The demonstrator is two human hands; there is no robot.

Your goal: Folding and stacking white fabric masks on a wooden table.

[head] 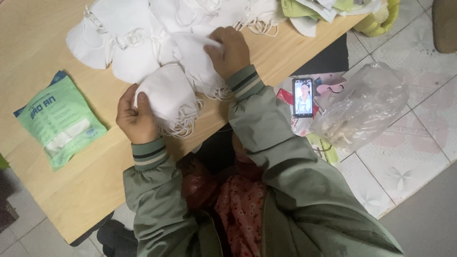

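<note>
Several white face masks (128,28) with elastic ear loops lie spread over the far part of a light wooden table (62,185). My left hand (134,116) grips a stack of folded white masks (166,97) near the table's front edge, their loops hanging toward me. My right hand (230,50) presses down on another bunch of white masks (195,59) just beyond the stack, fingers curled over it. Both arms wear green jacket sleeves with striped cuffs.
A green and white sealed packet (59,119) lies on the table at left. On the tiled floor at right are a lit phone (303,97), a crumpled clear plastic bag (364,104) and paper packets. Green and yellow items sit at the table's far right corner.
</note>
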